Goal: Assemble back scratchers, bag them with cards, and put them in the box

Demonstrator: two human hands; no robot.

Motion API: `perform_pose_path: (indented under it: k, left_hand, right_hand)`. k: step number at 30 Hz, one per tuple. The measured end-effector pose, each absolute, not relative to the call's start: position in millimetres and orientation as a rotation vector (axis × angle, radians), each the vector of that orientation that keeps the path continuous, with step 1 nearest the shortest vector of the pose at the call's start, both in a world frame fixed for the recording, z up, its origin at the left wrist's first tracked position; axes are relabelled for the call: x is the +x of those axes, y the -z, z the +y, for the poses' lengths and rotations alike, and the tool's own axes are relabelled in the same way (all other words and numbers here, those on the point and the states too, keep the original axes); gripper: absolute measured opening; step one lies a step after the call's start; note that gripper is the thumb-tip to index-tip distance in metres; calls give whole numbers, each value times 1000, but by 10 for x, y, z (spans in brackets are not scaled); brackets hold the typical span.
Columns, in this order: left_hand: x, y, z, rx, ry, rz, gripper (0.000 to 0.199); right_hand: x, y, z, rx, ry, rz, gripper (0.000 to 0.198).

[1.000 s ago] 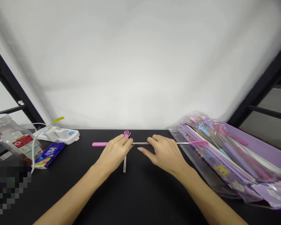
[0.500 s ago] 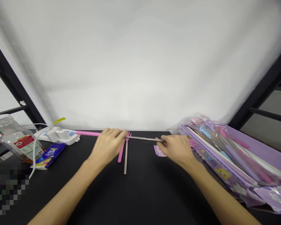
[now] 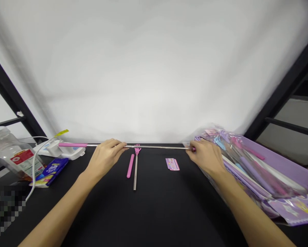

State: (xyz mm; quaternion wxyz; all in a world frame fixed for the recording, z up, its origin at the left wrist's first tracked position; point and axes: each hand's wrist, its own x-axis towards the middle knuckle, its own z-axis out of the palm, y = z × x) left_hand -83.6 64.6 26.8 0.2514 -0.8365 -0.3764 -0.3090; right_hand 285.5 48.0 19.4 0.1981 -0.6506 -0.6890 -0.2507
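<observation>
A telescopic back scratcher (image 3: 156, 147) with a thin metal rod and a pink handle stretches level between my two hands. My left hand (image 3: 106, 154) is closed around the rod, just right of the pink handle. My right hand (image 3: 206, 156) grips its other end, and the fingers hide most of the head there. Below the rod lies a second back scratcher (image 3: 136, 168), its pink hand-shaped head pointing away from me. A separate pink handle (image 3: 130, 166) rests beside it on the left. Nearer my right hand is a small pink-purple card (image 3: 172, 164), flat on the black table (image 3: 154, 212).
At right, a purple display box (image 3: 284, 159) in clear plastic holds several back scratchers. On the left are a clear plastic jar (image 3: 17, 154), a blue packet (image 3: 52, 171), a white power strip (image 3: 76, 151) and a white cable (image 3: 33, 168). A white wall (image 3: 154, 68) rises behind.
My hands have moved apart, the left to the left and the right to the right. A longer stretch of the metal rod now shows, including beside the pink handle.
</observation>
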Motion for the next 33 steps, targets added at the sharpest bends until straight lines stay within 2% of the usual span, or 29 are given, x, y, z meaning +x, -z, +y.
perform_pose_path:
  k: [5,8,12,19,22,26,33]
  left_hand:
    - [-592,-227,570,-2290,945,-842,19]
    - [-295,-182,465,-2312,892,-633,17]
    - [-161,-178,409,-2348,798,-670,21]
    - [-814,-342,602,-2436,605,-920,28]
    - [-742,-293,573,-2557,645,-853,28]
    - [-313,-115,421,-2457,766,-705,21]
    - [-153,25,387,-2428,718,-602,20]
  right_hand:
    - [2624,-194,405,-1765,514,-1963,28]
    - [2286,-184,340,-1656,406,-2133,18]
    - [2144,-161,331,-1622,273,-2081,17]
    - [2726,-124,459,-1776,315,-1944,11]
    - [2639,-116,442,-1791,325,-1972,15]
    - [2216,-82,340,-1639,166,-2181,11]
    - [2045,-80,249,-1411,0,-2306,27]
